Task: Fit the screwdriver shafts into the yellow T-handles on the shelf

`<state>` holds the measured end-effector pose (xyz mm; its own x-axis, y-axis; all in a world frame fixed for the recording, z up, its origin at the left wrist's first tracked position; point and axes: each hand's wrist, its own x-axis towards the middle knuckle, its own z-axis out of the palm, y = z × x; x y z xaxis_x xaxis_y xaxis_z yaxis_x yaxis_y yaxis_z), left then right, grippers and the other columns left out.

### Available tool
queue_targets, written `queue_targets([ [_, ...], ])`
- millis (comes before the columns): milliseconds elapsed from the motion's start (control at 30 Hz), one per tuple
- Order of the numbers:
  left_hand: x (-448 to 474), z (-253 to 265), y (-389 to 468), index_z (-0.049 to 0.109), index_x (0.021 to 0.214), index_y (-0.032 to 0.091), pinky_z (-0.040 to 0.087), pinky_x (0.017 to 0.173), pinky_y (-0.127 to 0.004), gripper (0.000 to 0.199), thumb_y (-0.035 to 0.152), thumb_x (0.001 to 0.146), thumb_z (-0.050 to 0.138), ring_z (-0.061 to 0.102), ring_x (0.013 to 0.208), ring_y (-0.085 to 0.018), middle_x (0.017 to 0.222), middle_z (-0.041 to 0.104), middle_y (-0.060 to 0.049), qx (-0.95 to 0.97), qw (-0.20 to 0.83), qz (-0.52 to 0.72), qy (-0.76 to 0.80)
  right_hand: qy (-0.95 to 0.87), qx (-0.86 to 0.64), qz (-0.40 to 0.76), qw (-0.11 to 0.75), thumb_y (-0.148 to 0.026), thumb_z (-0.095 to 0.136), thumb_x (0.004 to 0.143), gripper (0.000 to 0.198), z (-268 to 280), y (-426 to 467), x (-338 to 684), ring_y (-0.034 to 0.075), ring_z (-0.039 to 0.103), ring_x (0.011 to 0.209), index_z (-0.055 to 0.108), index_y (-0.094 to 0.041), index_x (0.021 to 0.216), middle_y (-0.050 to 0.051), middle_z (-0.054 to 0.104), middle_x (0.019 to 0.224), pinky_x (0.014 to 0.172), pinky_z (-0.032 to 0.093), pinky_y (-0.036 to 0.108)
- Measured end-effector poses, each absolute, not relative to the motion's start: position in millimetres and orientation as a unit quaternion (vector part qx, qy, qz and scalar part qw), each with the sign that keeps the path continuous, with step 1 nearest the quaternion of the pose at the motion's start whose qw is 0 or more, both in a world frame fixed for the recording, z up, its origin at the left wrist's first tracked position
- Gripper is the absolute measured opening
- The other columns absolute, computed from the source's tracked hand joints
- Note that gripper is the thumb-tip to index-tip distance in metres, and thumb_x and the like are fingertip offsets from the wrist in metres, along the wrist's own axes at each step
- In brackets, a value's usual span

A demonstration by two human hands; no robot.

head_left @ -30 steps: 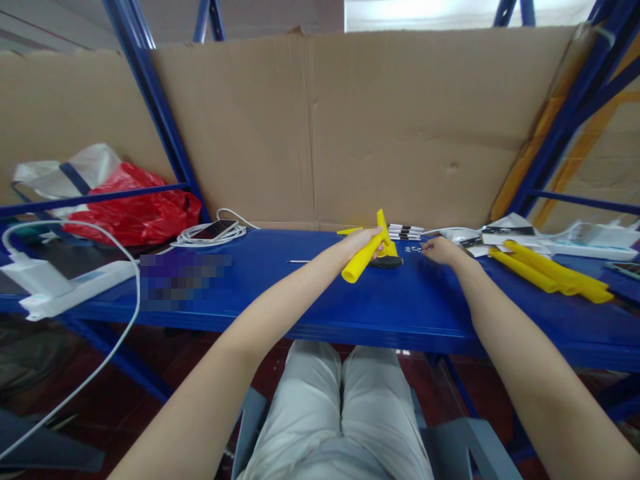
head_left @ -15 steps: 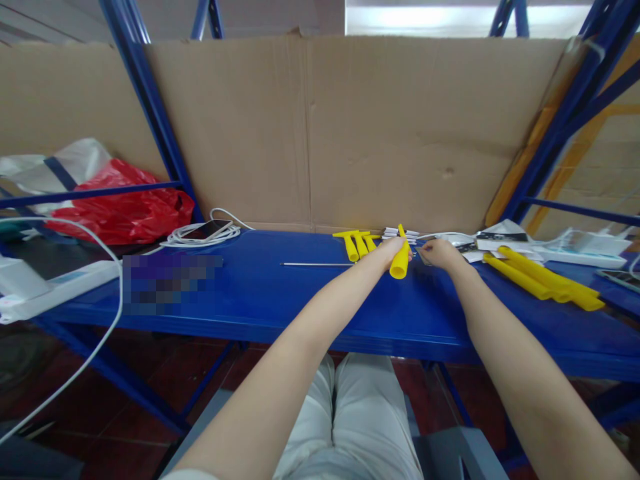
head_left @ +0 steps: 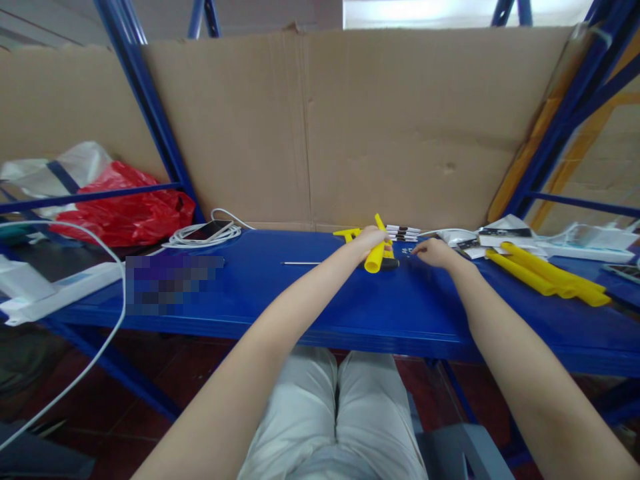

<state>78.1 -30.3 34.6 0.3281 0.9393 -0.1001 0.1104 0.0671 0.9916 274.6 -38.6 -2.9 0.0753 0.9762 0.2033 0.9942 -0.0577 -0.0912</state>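
Left hand (head_left: 371,241): fingers closed round the stem of a yellow T (head_left: 373,260), round end toward the wearer, crossbar rising beyond the knuckles. Right hand (head_left: 434,253): fingers narrow, tips drawn together and pointing at the left hand; cannot tell whether anything is pinched between them. Screws (head_left: 407,251), small and bright, lie on the table (head_left: 400,303) just beside the right fingertips, in the gap between the two hands; too small to count. Screwdriver (head_left: 391,265) lies flat just nearer the wearer than the left fingers: black handle to their right, thin shaft emerging on the other side of the left forearm. Loose Ts (head_left: 347,233) show just left of the left fingers, partly hidden by that hand. White packs (head_left: 403,233) with black bands lie just past the screws, beyond the fingers of both hands. Clear bag (head_left: 456,237) is behind the right hand, toward the cardboard. Papers (head_left: 505,237) are farther right of the right fingers. Yellow tubes (head_left: 547,273) lie side by side, right of the right hand, in front of a white power strip (head_left: 583,251). Well left of the left fingers: coiled cable (head_left: 200,238) with a phone on it, then a red bag (head_left: 127,207). Cardboard (head_left: 310,133) stands upright beyond all fingers, along the table's far edge.
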Motion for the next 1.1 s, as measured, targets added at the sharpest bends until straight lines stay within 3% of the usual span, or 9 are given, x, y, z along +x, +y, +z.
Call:
queue_targets([
  [300,-13,33,-7,0.062,0.102,0.014,0.051,0.064,-0.019,0.027,-0.003,0.081,0.059,0.067,0.073,-0.012,0.102,0.072,-0.009,0.641,0.398,0.456,0.472,-0.696,-0.714,-0.043,0.064,-0.011,0.054,0.081,0.037,-8,-34,268,0.022,0.073,0.103,0.084,-0.025,0.098,0.002,0.081,0.105,0.093,0.053,0.025],
  [433,-36,18,1,0.062,0.107,0.015,0.053,0.063,-0.021,0.033,-0.001,0.078,0.060,0.067,0.067,-0.011,0.106,0.071,-0.008,0.615,0.354,0.490,0.507,-0.690,-0.719,-0.055,0.059,-0.011,0.052,0.083,0.038,-7,-36,265,0.022,0.072,0.109,0.083,-0.024,0.103,0.004,0.080,0.111,0.097,0.052,0.027],
  [533,-43,4,3,0.062,0.112,0.014,0.054,0.064,-0.023,0.036,0.000,0.078,0.060,0.070,0.071,-0.014,0.112,0.070,-0.011,0.640,0.308,0.458,0.534,-0.688,-0.723,-0.046,0.050,-0.010,0.051,0.084,0.041,-6,-39,264,0.023,0.071,0.112,0.082,-0.021,0.108,0.006,0.078,0.117,0.099,0.051,0.028],
  [700,-45,-5,2,0.063,0.122,0.016,0.058,0.084,-0.029,0.051,0.000,0.073,0.063,0.070,0.103,-0.024,0.133,0.065,-0.015,0.703,0.241,0.426,0.516,-0.682,-0.729,-0.037,0.053,-0.008,0.052,0.081,0.046,-8,-38,263,0.025,0.070,0.115,0.080,-0.020,0.115,0.008,0.077,0.119,0.101,0.051,0.030],
  [1100,-43,-9,-2,0.058,0.139,0.017,0.052,0.102,-0.035,0.072,-0.002,0.070,0.063,0.066,0.122,-0.029,0.146,0.060,-0.017,0.748,0.192,0.348,0.531,-0.684,-0.727,-0.034,0.048,-0.003,0.049,0.078,0.060,-13,-34,267,0.022,0.070,0.114,0.072,-0.019,0.132,0.007,0.075,0.124,0.097,0.051,0.025],
])
